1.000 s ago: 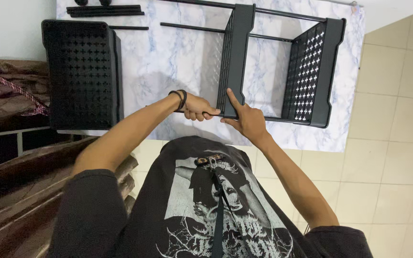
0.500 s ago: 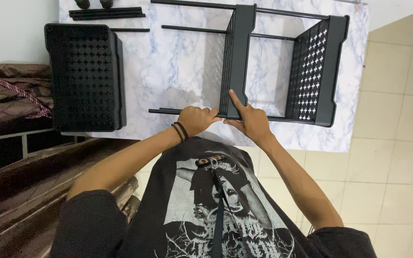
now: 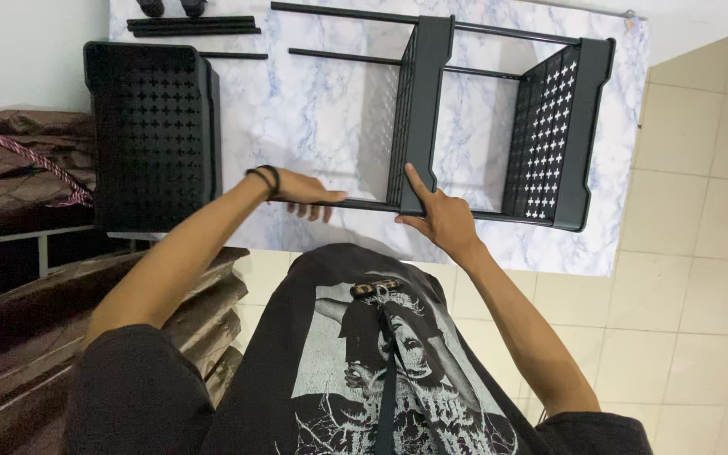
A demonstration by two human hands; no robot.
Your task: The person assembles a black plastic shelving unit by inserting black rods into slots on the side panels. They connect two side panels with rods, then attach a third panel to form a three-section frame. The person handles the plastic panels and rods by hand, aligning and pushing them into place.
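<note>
A black metal rod [image 3: 355, 204] lies along the near edge of the marble-patterned table [image 3: 313, 109], and both hands meet on it: the left hand [image 3: 301, 190] lies over its free end with the fingers curled down around it in a loose grasp, while the right hand [image 3: 440, 215] rests at the foot of the middle shelf panel [image 3: 421, 101], forefinger stretched straight up along the panel's edge and thumb tucked under the rod where it meets the panel. The step in hand looks like seating this thin rod into the upright panel of a half-built black rack; the next move, as I judge it, calls for keeping the rod level and in line with its socket while the panel is steadied, since a slender bar can bind if pushed at an angle. Beyond the right fingertips stands the end panel [image 3: 554, 126], a matt black sheet punched with rows of small cross-shaped holes, joined to the middle panel by other thin rods farther from the fingers. To the left of the left fingers, well apart, lies a stack of black trays [image 3: 149, 126] with the same cross perforation and rounded rims. Past them, at the table's far edge, a bundle of spare rods [image 3: 191, 25] lies flat. The tabletop is smooth, glossy, white veined with blue.
</note>
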